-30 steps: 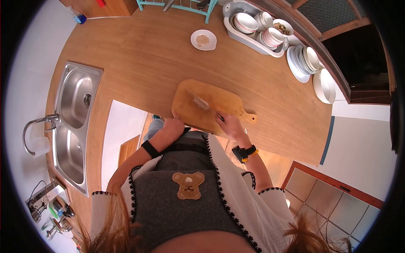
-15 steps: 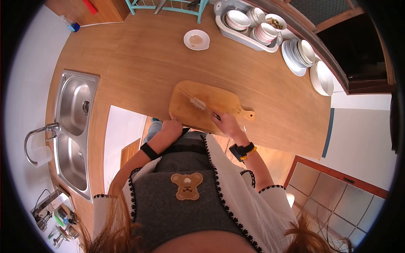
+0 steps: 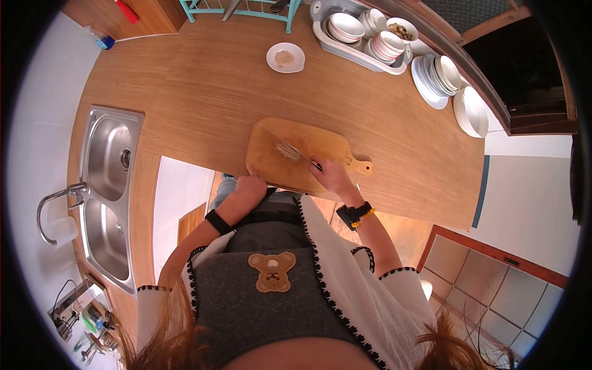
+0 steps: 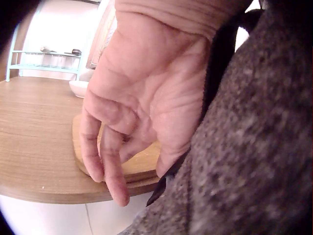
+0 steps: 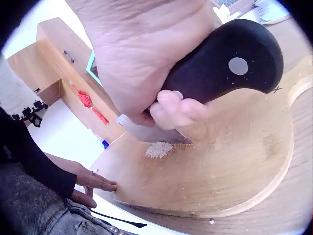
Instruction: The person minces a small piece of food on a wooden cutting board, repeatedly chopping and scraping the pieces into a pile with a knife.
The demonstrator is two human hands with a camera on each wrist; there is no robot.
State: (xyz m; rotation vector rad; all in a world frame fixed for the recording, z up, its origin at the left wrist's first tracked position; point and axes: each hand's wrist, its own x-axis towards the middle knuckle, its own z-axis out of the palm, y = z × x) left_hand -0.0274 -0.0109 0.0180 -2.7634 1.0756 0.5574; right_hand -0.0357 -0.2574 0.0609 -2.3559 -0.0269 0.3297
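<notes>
Gripped in the right hand, the knife slants leftward over the minced pile; the relaxed left hand touches the board at its near edge.

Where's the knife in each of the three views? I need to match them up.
Head: the knife lies diagonally on the cutting board, frame centre, handle in the right hand.
Left wrist: not in it.
Right wrist: upper centre, black handle gripped, blade against the board.
Shared landmark: the cutting board, seen in all three.
</notes>
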